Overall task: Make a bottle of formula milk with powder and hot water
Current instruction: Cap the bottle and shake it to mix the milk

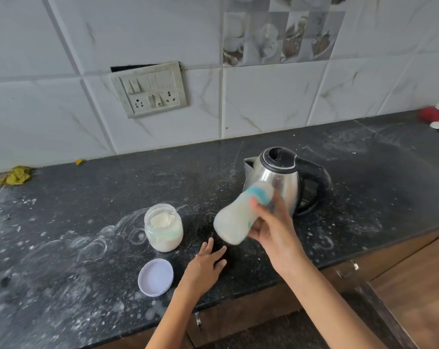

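My right hand (271,230) grips a baby bottle (236,217) full of white milk, tilted with its teal-collared top pointing up and right; the bottle is blurred. It hangs above the dark counter (87,248), in front of a steel electric kettle (281,175) with a shut black lid. My left hand (205,265) lies flat on the counter, fingers spread, holding nothing. Left of it stands an open clear jar of formula powder (163,226) with a teal scoop inside. Its white lid (155,277) lies flat in front of the jar.
White powder smears cover the counter. A yellow cloth (15,175) lies at the back left, and red and white things (437,117) at the far right. A switch and socket panel (149,89) sits on the tiled wall. Wooden cabinet fronts (402,273) are below.
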`<state>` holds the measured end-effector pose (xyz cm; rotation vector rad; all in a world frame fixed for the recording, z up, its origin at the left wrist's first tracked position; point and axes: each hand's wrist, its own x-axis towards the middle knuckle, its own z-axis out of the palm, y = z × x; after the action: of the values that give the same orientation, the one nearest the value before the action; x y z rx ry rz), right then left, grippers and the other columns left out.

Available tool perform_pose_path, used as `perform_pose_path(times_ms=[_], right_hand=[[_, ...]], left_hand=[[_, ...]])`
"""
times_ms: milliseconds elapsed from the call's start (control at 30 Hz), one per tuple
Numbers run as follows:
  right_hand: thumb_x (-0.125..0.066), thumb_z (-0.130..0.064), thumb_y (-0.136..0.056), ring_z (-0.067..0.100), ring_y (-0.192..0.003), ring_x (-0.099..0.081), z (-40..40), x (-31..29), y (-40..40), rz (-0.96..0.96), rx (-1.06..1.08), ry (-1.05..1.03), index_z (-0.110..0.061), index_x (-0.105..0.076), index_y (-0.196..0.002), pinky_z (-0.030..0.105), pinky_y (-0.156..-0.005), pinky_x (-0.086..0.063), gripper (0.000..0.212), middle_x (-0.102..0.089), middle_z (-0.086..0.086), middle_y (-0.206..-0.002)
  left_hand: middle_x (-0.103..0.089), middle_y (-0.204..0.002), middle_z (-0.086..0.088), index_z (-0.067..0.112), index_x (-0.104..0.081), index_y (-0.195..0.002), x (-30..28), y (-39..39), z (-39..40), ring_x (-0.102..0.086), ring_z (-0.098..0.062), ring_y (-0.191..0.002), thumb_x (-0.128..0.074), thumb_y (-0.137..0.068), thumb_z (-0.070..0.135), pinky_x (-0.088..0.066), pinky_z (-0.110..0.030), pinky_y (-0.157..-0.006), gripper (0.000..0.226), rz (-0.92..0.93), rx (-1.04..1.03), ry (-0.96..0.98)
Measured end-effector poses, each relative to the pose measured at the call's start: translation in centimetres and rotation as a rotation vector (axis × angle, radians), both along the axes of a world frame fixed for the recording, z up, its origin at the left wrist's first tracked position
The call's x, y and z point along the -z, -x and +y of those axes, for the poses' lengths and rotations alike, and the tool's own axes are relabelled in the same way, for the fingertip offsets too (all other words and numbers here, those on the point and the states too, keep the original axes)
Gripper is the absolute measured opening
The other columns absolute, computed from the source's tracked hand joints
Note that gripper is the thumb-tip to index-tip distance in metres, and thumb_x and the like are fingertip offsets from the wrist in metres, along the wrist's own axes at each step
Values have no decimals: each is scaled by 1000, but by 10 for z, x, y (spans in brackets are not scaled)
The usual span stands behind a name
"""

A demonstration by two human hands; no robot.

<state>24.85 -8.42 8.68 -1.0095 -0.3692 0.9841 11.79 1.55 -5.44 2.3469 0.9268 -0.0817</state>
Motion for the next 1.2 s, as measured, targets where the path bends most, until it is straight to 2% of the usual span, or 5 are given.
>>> perform_pose_path(times_ms=[233, 467, 700, 833, 1200], right_hand=[[-87, -22, -52, 27, -97, -72, -11, 8, 22, -66, -177, 210, -29, -53, -129, 45, -74, -60, 84, -71, 10, -109], [-78, -31, -67, 24, -88, -71, -3, 0, 12, 273, -180, 253, -16, -63, -107, 35, -62, -58, 45, -64, 9, -96], [-64, -5, -85, 25, -100, -67, -13, 6, 0, 96, -306, 256, -15, -41, -140, 36, -64, -60, 60, -62, 13, -113], [-82, -16, -68, 21, -112, -64, -16, 3, -18, -431, -459, 272, -63, -5, -140, 43, -77, -60, 115, -49, 6, -135], [-84, 9, -60, 24, -101, -69, -8, 2, 13, -336, -271, 168, -43, -33, -138, 55, -66, -60, 106, -55, 9, -125]], left_hand=[[-53, -136, 2, 19, -46, -137, 6, 6, -4, -51, -13, -125, -71, -81, 28, -38, 2, -83, 61, -111, -291, 195], [1, -161, -2, 34, -18, -149, -13, -1, -4, 1, -20, -148, -36, -102, 32, -20, -43, -119, 51, -14, -35, 41], [-1, -161, 1, 33, -32, -145, -8, -1, -1, 4, -20, -148, -37, -101, 34, -21, -45, -118, 44, 10, -16, 42], [3, -161, 0, 33, -25, -148, -13, -1, -1, 3, -19, -148, -35, -101, 35, -20, -43, -118, 48, 38, -4, 47], [-37, -151, -9, 14, -38, -142, -17, 4, -8, -37, -26, -138, -56, -94, 20, -34, -40, -112, 52, -58, -161, 159]])
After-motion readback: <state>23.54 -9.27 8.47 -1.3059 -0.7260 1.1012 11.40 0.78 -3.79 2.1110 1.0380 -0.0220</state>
